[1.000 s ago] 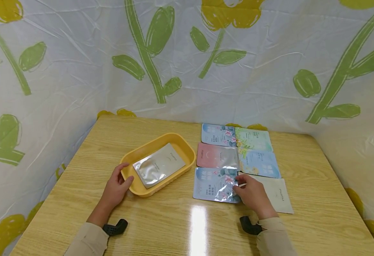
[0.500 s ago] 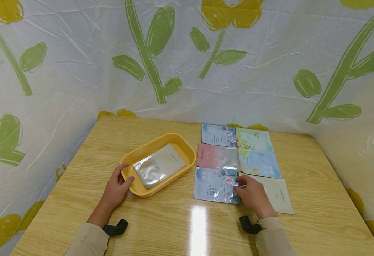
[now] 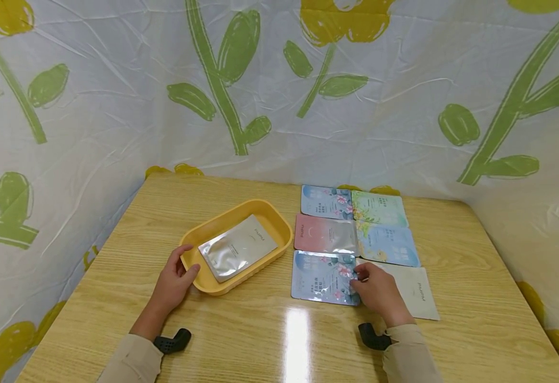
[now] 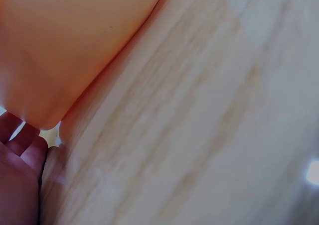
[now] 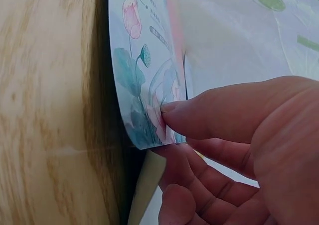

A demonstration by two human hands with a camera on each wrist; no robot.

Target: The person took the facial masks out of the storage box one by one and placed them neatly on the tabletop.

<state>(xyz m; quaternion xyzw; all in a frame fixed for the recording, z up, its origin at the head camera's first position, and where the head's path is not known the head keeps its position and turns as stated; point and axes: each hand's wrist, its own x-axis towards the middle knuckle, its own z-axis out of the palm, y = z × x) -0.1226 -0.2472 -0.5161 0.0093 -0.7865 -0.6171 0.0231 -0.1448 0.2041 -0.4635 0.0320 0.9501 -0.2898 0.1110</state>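
My left hand (image 3: 173, 282) holds the near left end of a yellow plastic tray (image 3: 281, 217), with fingers and thumb at its rim. In the left wrist view the fingertips meet the tray's wall (image 4: 75, 41). A silver-white sheet mask packet (image 3: 238, 247) lies inside the tray. Between thumb and fingers, my right hand (image 3: 380, 290) pinches the right edge of a blue sheet mask packet (image 3: 319, 276) printed with pink flowers. The right wrist view shows the thumb on that packet's printed face (image 5: 139, 75). A cream packet (image 3: 415, 290) lies partly under my right hand.
Beyond the held packet lie a pink packet (image 3: 324, 234), a blue packet with yellow flowers (image 3: 389, 244), a green packet (image 3: 380, 207) and another blue floral packet (image 3: 324, 202). The wooden table (image 3: 241, 335) meets a flower-printed cloth (image 3: 279, 143) behind.
The blue packet in my right hand has shifted very slightly right, and the glare on it has changed. My left hand and the tray stay where they were.
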